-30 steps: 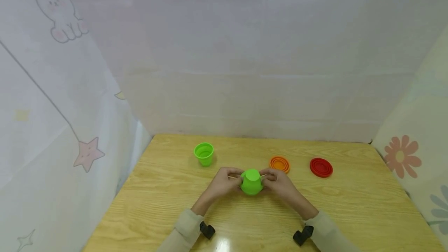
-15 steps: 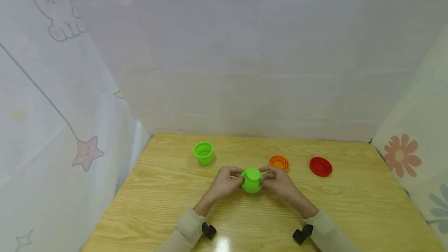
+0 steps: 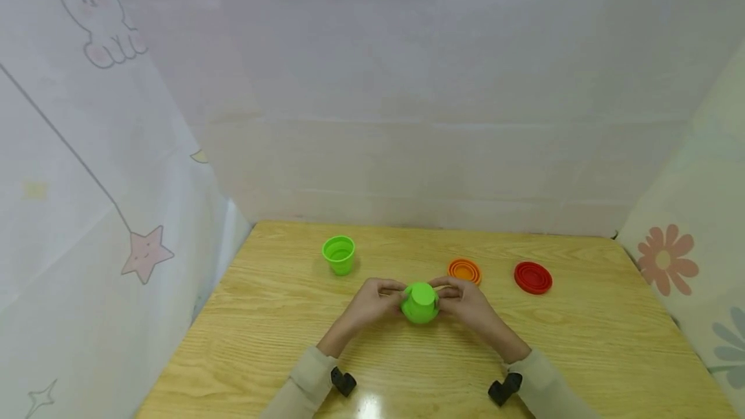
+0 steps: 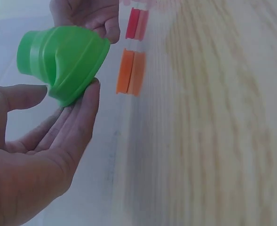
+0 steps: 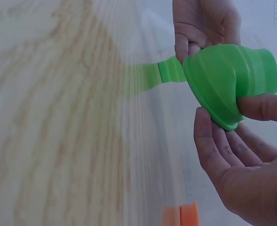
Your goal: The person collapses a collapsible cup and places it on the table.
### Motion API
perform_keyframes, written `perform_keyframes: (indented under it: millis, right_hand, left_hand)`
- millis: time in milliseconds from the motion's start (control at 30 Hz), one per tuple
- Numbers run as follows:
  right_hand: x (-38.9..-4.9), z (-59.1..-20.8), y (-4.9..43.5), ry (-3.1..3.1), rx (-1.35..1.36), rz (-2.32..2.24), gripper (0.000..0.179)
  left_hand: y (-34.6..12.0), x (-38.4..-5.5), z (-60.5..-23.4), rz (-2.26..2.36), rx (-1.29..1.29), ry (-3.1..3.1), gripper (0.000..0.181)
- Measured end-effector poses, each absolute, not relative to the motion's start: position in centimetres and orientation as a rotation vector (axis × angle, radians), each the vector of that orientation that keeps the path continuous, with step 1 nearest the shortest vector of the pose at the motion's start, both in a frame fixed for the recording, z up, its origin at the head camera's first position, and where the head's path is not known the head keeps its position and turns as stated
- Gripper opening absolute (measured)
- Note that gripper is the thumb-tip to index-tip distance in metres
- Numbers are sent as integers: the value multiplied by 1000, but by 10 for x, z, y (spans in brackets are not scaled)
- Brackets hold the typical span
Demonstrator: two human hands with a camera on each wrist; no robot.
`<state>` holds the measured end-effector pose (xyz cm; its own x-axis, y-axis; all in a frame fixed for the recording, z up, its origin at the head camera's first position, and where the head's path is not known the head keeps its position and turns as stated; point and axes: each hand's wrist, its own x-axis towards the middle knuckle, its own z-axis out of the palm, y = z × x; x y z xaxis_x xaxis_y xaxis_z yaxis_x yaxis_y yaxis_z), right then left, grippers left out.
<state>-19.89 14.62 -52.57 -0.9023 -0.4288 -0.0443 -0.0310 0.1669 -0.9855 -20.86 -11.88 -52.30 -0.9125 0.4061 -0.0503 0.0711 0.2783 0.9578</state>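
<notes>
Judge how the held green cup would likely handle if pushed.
The held green cup is probably floppy: its wall buckles inward beside the thumb of the right grip. Its stepped rings suggest it might collapse under a push. Likely light too, since thumbs and fingertips seem to support it.

Cup (image 3: 420, 306) between left grip (image 3: 374, 303) and right grip (image 3: 465, 306), second cup (image 3: 340, 256) behind left, two discs (image 3: 464, 271) (image 3: 533, 277) behind right

Inward-slanting forearms (image 3: 336, 340), left fingers (image 4: 85, 117) and right fingers (image 5: 207, 141) each in a pinch.
</notes>
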Motion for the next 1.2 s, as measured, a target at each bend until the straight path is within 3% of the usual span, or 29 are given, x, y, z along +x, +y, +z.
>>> perform_keyframes:
  millis: [500, 1200]
  right_hand:
    - [-201, -522, 146, 2287, -645, -1616, 35]
    - [-200, -526, 145, 2104, -337, -1814, 47]
  left_hand:
    - [-116, -214, -511, 1569, 538, 2123, 27]
    - [-116, -211, -526, 1771, 422, 2042, 34]
